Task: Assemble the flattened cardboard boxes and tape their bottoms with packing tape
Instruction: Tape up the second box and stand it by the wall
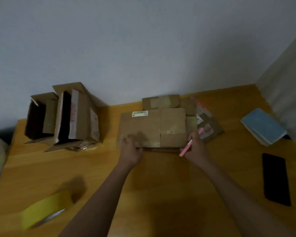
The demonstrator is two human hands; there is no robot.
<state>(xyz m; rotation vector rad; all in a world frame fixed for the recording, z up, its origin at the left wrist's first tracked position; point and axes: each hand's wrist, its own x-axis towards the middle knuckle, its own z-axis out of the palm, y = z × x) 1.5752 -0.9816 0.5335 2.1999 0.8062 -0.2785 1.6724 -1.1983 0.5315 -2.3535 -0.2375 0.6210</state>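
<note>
1. Under the left hand [132, 149], curled fingers grip the near edge of the flattened cardboard box [152, 127], top of a stack on the wooden table [161, 185].
2. Beside that box's right corner, the right hand [196, 147] pinches a pink cutter [188, 147].
3. Well left of both hands stand two assembled boxes [65, 117].
4. Nearer, left of the fingers, lies a yellow tape roll [44, 209].

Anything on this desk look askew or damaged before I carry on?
Two assembled brown cardboard boxes at the far left lie tipped on their sides, open ends facing the camera, flaps splayed, with crumpled clear tape at the base. The flattened cardboard boxes are stacked unevenly. Nothing is spilled.
</note>
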